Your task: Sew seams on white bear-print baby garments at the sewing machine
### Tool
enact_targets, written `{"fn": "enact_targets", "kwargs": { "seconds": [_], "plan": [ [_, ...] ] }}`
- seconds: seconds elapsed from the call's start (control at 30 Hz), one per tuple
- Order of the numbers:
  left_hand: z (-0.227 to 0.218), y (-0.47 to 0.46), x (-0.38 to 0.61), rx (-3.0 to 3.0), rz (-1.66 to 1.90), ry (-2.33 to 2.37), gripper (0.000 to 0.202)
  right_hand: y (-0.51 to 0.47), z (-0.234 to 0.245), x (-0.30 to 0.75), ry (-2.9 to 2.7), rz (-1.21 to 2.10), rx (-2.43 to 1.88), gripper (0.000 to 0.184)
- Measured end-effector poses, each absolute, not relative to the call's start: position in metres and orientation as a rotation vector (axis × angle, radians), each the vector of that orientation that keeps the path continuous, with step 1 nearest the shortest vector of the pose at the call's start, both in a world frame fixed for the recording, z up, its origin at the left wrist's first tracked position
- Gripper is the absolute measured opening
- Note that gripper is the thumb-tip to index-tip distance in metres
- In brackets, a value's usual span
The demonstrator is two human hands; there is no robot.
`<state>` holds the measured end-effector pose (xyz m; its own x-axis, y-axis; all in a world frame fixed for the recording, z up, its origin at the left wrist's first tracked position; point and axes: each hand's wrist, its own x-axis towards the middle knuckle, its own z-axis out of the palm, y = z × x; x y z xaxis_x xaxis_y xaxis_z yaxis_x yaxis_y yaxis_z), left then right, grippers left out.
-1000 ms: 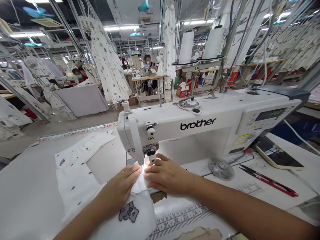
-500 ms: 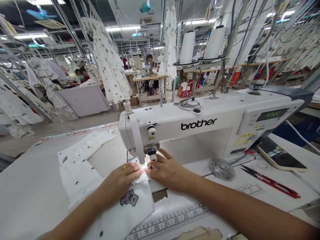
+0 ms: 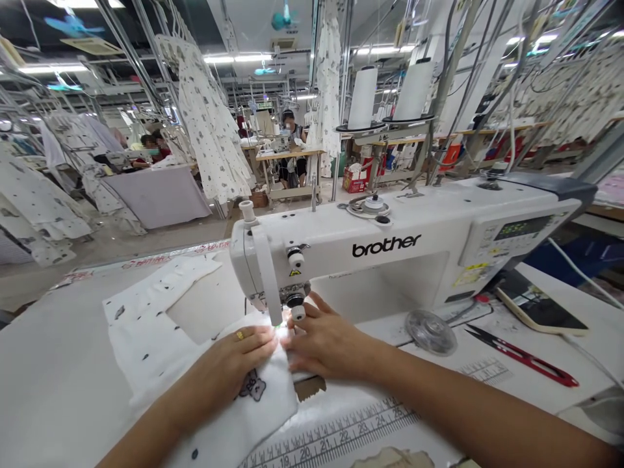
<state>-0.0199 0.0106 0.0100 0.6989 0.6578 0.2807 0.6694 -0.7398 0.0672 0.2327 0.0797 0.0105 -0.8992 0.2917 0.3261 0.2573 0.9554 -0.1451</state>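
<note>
My left hand (image 3: 233, 361), a ring on one finger, lies flat on a white printed cloth (image 3: 146, 344) with a small bear patch, fingertips at the lit needle of the white sewing machine (image 3: 390, 250). Just right of the needle rests my right hand (image 3: 324, 346), fingers stretched out and pressing the cloth's edge down. Both hands meet under the presser foot, where the fabric's edge is hidden by the fingers. The rest of the cloth spreads away to the left over the white table (image 3: 43, 383).
Red thread snips (image 3: 521, 355) and a phone (image 3: 541, 309) lie on the table at right, a round metal disc (image 3: 430, 331) nearer the machine. A ruler strip (image 3: 341, 434) runs along the front edge. Thread cones (image 3: 363, 96) stand behind. Garments hang overhead; other people sit at far tables.
The cloth has fed away from me under the needle, and both hands slid forward with it. The bear patch has shifted up and slightly left.
</note>
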Motion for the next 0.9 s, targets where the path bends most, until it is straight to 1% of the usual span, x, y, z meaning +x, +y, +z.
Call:
{"fn": "enact_targets", "kwargs": {
  "seconds": [0.1,0.3,0.4,0.6,0.7,0.9],
  "plan": [
    [0.008,0.018,-0.022,-2.825,-0.443,-1.15,0.051,0.081,0.008,0.232,-2.731,0.108,-0.463,0.033],
    [0.008,0.015,-0.022,-2.816,-0.443,-1.168,0.054,0.082,0.009,0.234,-2.72,0.137,-0.372,0.032],
    [0.007,0.012,-0.024,-2.841,-0.482,-1.145,0.057,0.081,0.01,0.233,-2.756,0.143,-0.399,0.033],
    [0.003,0.024,-0.028,-2.797,-0.472,-1.237,0.049,0.081,0.01,0.23,-2.779,0.169,-0.518,0.041],
    [0.003,0.028,-0.029,-2.795,-0.468,-1.334,0.048,0.083,0.012,0.231,-2.76,0.224,-0.516,0.037],
    [0.002,0.028,-0.03,-2.8,-0.49,-1.383,0.059,0.086,0.013,0.232,-2.71,0.214,-0.484,0.03]
  ]
}}
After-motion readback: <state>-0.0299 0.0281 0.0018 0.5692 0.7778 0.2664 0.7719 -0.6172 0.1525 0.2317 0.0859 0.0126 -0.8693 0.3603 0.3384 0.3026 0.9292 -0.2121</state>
